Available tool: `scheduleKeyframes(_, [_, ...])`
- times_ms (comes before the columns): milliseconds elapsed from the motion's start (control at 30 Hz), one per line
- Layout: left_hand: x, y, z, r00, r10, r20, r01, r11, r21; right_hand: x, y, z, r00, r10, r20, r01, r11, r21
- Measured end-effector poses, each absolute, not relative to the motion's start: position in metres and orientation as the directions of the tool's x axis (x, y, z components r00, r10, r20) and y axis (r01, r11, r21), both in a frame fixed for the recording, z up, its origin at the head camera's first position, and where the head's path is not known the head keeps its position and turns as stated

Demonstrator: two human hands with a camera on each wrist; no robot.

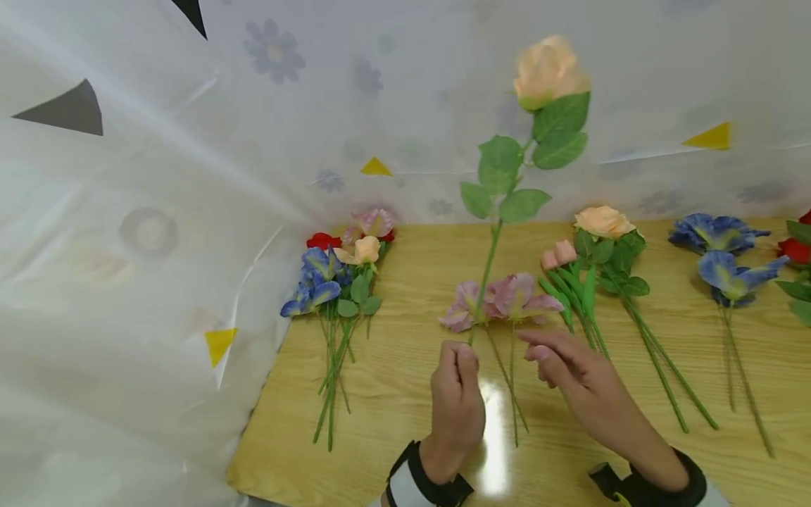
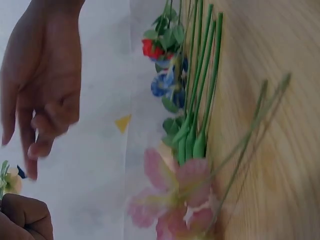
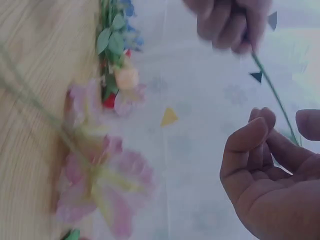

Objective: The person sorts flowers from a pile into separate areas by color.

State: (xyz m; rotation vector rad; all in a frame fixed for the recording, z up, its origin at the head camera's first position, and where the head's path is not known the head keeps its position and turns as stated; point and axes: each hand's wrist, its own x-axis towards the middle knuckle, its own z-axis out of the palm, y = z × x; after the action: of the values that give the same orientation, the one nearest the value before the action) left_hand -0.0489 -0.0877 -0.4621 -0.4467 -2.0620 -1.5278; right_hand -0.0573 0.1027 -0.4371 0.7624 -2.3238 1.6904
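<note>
My left hand (image 1: 457, 401) grips the lower stem of a peach artificial rose (image 1: 550, 74), held upright with its bloom high over the table and green leaves along the stem. Just to the right, my right hand (image 1: 586, 391) holds nothing, its fingers loosely bent and pointing toward the stem. In the right wrist view the green stem (image 3: 272, 90) runs from the left fist (image 3: 230, 22) down behind the fingers of the right hand (image 3: 280, 185). Two pink flowers (image 1: 516, 299) lie on the table beyond both hands, partly behind the rose stem.
At the left lies a mixed bunch (image 1: 329, 282) of blue, red, peach and pink flowers. Rightward are pink tulips (image 1: 560, 257), more peach roses (image 1: 605, 222), blue flowers (image 1: 735, 271) and red flowers (image 1: 795, 250). A white patterned sheet (image 1: 418, 91) hangs behind the wooden table (image 1: 393, 436).
</note>
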Motion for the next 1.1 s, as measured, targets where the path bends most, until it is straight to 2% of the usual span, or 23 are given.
scheduleKeyframes(100, [-0.044, -0.071, -0.467, -0.786, 0.023, 0.617, 0.599, 0.270, 0.754, -0.054, 0.085, -0.435, -0.840, -0.328, 0.432, -0.504, 0.177, -0.846])
scheduleKeyframes(267, [-0.038, -0.058, -0.471, -0.762, 0.169, 0.626, 0.648, 0.223, 0.728, -0.051, 0.074, -0.439, -0.826, -0.257, 0.502, -0.547, 0.152, -0.823])
scheduleKeyframes(367, [-0.039, -0.064, -0.469, -0.767, 0.264, 0.585, 0.642, 0.306, 0.704, -0.052, 0.081, -0.440, -0.814, -0.194, 0.547, -0.581, 0.252, -0.774])
scheduleKeyframes(433, [-0.043, -0.076, -0.464, -0.783, 0.273, 0.560, 0.622, 0.386, 0.681, -0.056, 0.092, -0.439, -0.807, -0.158, 0.569, -0.586, 0.338, -0.737])
scheduleKeyframes(533, [-0.053, -0.107, -0.455, -0.836, 0.168, 0.522, 0.524, 0.525, 0.670, -0.063, 0.120, -0.436, -0.820, -0.089, 0.566, -0.529, 0.495, -0.689])
scheduleKeyframes(633, [-0.064, -0.151, -0.447, -0.906, 0.005, 0.422, 0.316, 0.672, 0.670, -0.070, 0.155, -0.439, -0.840, -0.028, 0.542, -0.433, 0.639, -0.636])
scheduleKeyframes(767, [-0.074, -0.215, -0.451, -0.947, -0.188, 0.259, -0.021, 0.845, 0.535, -0.076, 0.199, -0.452, -0.879, -0.006, 0.477, -0.294, 0.795, -0.531])
scheduleKeyframes(900, [-0.073, -0.267, -0.468, -0.939, -0.331, 0.097, -0.276, 0.889, 0.366, -0.076, 0.227, -0.472, -0.911, -0.031, 0.412, -0.229, 0.867, -0.442])
scheduleKeyframes(1000, [-0.071, -0.292, -0.483, -0.924, -0.381, 0.019, -0.356, 0.878, 0.321, -0.074, 0.236, -0.485, -0.937, -0.029, 0.347, -0.186, 0.884, -0.429])
scheduleKeyframes(1100, [-0.070, -0.303, -0.493, -0.919, -0.394, -0.006, -0.374, 0.868, 0.327, -0.073, 0.239, -0.494, -0.954, -0.002, 0.299, -0.139, 0.888, -0.439])
